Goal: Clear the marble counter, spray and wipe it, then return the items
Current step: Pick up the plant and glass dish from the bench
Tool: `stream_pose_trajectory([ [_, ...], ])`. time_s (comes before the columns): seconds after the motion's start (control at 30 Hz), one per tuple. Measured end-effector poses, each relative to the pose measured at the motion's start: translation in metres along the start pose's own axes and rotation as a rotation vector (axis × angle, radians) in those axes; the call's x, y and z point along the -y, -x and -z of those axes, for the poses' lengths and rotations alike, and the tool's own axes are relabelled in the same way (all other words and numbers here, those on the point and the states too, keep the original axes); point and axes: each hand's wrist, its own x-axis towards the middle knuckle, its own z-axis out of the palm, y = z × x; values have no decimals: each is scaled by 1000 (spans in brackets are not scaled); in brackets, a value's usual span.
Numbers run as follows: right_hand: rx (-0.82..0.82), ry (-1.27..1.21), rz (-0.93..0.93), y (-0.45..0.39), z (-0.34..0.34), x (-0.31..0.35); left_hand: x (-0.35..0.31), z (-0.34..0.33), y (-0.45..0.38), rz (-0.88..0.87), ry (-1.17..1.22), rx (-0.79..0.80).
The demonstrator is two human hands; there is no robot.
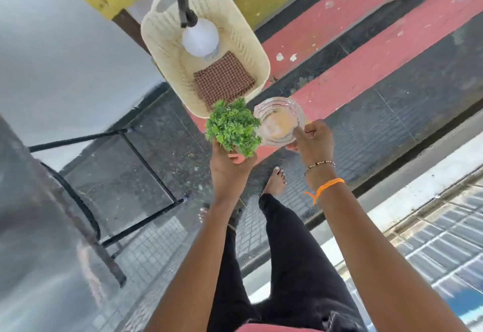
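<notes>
Curled under the small potted plant, my left hand cups its base from below, while my right hand pinches the near rim of the glass bowl; both are carried in the air, side by side and almost touching. Ahead, just beyond them, sits the cream basket on the red ledge, its long axis running away from me, with the spray bottle standing at its far end and the folded checked cloth lying at its near end. My left hand is nearer the basket. Foliage hides the pot, and I cannot make out the marble counter for certain.
</notes>
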Motion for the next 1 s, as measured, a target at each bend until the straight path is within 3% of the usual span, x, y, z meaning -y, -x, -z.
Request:
stream_pose_trajectory([
  [0.37,126,-11,281,149,-138,67,22,183,42,-31,312,-318],
  [0.57,219,-129,320,210,-231,93,55,298,39,-116,314,-387],
  [0.73,294,-86,361,241,-320,114,89,386,12,-128,361,-458],
  [1.0,353,-16,356,250,-431,151,131,473,-57,-99,204,-536],
])
